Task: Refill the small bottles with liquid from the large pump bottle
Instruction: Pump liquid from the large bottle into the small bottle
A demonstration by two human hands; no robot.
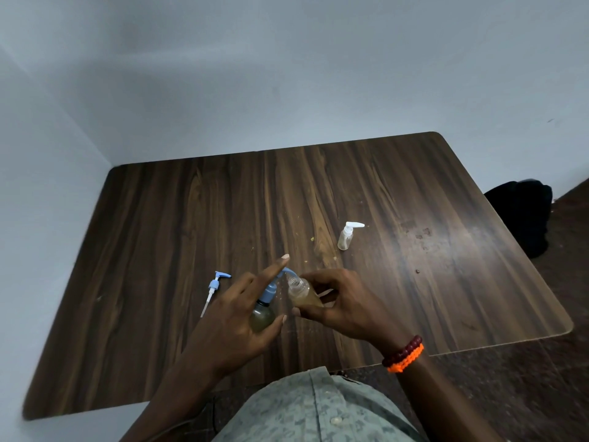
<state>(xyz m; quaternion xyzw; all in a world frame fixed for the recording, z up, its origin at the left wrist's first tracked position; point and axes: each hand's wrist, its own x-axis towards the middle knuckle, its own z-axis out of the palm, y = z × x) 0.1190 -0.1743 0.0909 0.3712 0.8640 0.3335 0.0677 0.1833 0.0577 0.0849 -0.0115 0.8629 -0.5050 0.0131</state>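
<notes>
Left hand (234, 317) wrapped round one pump bottle (263, 315), forefinger out; right hand (341, 303) pinching one open small bottle (301, 293). One capped bottle (345, 239), one loose pump (213, 287).

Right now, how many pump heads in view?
3: blue one on the large pump bottle under the left hand, loose blue pump head on the table, white one on the far small bottle.

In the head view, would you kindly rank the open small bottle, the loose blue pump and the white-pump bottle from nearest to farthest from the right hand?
1. Open small bottle: held in the right hand itself.
2. White-pump bottle: standing on the table beyond the hand.
3. Loose blue pump: lying on the table to the left, past the left hand.
</notes>
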